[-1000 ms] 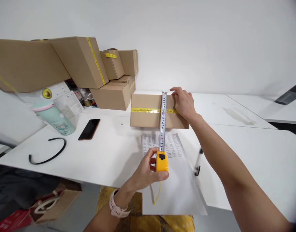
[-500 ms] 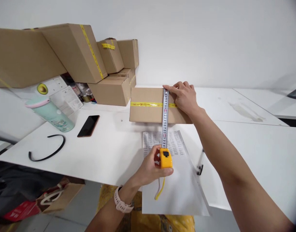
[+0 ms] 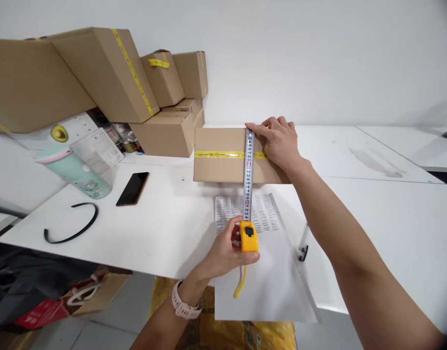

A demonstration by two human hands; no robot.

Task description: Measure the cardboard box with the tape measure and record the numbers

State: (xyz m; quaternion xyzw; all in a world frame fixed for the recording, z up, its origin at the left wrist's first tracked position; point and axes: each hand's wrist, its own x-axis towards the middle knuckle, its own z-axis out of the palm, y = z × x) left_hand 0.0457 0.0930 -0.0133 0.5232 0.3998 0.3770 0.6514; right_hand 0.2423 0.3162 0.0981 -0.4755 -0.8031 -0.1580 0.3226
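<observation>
By the left hand (image 3: 225, 249) the yellow case (image 3: 249, 238) is grasped, the thumb set along its near end and the fingers curled at its left side. By the right hand (image 3: 280, 142) the far end of the blade (image 3: 248, 182) is touched with the index fingertip. The other fingers are bent over the right part of the box (image 3: 219, 167); whether the thumb is closed on anything cannot be told, as it is hidden.

The step looks best done with the blade's end kept even with the box's far edge under light fingertip pressure, the blade flat and square to the yellow strip (image 3: 223, 154), and the case held in line so that no twist is brought in. The marks should be read from straight above the near edge, to avoid a slanted view.

The box is placed directly under the right fingers, and well apart from the left ones on their far side. Its taped face is crossed by the blade, which is run on over the sheet (image 3: 261, 289) to the case.

To the right of the sheet a pen (image 3: 303, 247) is seen; to the left, a phone (image 3: 133, 188) is laid on the table (image 3: 165, 228).
</observation>
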